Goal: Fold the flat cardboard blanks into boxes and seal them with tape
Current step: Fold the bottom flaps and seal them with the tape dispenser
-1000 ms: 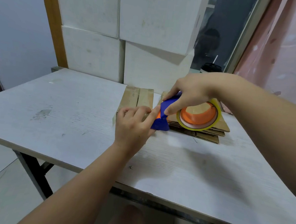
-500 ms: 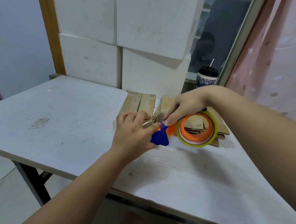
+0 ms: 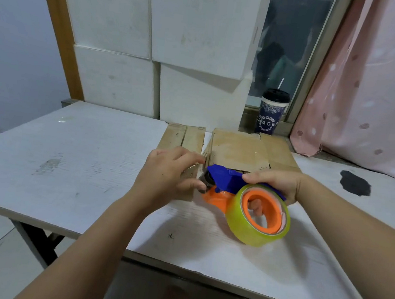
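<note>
The right hand grips the dispenser just off the table, thumb laid along the blue top and fingers curled through the orange core, where their tips show. The tape, a yellowish roll, tilts toward 5 o'clock, and the dispenser's mouth points to 9 o'clock. There the left hand meets it with curled fingers. Thumb and forefinger seem to pinch the tape's loose end, though the clear film is hard to make out. The heel of that hand lies over a narrow blank flat on the table. At 12 o'clock from the dispenser, a stack of flat blanks lies beside the narrow one. White boxes are piled behind, a cup stands at 1 o'clock on the sill, a pink curtain hangs at 2 o'clock, and a dark stain marks the table at 3 o'clock.
</note>
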`<state>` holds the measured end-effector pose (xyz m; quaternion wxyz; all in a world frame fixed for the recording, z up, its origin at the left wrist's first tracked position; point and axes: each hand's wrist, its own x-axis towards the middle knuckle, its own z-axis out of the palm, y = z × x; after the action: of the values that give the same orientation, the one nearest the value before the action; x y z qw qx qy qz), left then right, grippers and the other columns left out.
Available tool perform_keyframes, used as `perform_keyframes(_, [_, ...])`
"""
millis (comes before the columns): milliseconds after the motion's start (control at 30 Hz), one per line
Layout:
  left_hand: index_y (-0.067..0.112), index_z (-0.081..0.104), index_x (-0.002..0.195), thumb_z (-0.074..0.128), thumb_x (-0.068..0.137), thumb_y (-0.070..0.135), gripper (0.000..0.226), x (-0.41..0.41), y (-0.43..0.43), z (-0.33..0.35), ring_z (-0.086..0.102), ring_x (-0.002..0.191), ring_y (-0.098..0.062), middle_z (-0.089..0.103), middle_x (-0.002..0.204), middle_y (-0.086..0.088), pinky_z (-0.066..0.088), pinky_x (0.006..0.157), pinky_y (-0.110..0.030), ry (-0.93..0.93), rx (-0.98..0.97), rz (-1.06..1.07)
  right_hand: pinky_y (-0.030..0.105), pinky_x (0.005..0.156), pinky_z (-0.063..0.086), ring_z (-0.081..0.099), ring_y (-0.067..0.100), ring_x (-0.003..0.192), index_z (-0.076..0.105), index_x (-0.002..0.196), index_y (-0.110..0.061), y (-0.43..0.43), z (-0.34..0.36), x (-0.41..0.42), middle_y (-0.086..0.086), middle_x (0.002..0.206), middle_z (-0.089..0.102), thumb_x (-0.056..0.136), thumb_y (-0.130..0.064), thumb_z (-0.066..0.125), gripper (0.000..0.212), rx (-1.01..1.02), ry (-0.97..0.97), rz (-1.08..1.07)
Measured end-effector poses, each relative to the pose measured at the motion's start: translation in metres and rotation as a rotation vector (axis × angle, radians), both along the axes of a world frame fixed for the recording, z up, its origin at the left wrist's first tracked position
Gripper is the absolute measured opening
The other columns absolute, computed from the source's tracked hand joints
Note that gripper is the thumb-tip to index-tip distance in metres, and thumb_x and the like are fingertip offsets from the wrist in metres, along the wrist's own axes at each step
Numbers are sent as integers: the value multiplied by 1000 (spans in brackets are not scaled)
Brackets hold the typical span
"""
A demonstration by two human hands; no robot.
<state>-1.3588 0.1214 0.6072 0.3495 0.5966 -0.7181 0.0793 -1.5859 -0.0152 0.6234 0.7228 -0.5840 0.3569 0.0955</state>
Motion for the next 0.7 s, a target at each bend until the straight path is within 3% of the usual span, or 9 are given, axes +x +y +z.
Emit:
perform_keyframes(100, [15,62,105,58,69,61,58,-5,-2,-2,46,81,-10,55,91,14,26,81,-28,102,-35,54,31,68,35,46,18,68,57,97,-4,1,-17,-4,11,76,64,40,-47,95,80,85,-90,-103])
perform_keyframes(233, [14,70,94,57,77,59,50,-10,-4,-3,61,79,-23,67,89,1,32,78,-33,25,-105,99,35,71,31,41,23,78,70,93,-5,4,-28,-4,12,86,58,43,-46,94,69,149,-212,-194])
perform_keyframes(333, [14,75,90,67,74,42,33,-10,-5,-6,65,77,-24,70,88,0,35,74,-35,4,-147,102,36,75,44,58,27,81,76,94,-8,7,-32,-4,13,88,69,43,-45,95,65,138,-292,-229])
perform_keyframes(400, [16,76,89,65,75,44,33,-10,-6,-7,65,79,-22,70,89,2,35,76,-35,45,-140,100,33,72,56,70,25,79,77,94,-10,9,-34,-4,11,91,74,45,-43,94,61,153,-354,-242])
perform_keyframes(500, [17,76,83,56,78,52,40,-13,-8,-9,65,78,-20,70,87,3,35,76,-34,81,-154,124,32,66,57,72,24,77,77,95,-10,13,-35,-1,11,91,74,47,-42,94,60,159,-409,-253])
perform_keyframes(700, [21,75,83,39,90,36,39,-18,-7,-12,63,80,-15,70,88,6,28,79,-31,115,-212,160,32,64,58,72,23,73,77,93,-9,14,-38,0,10,88,75,51,-42,93,56,143,-482,-277])
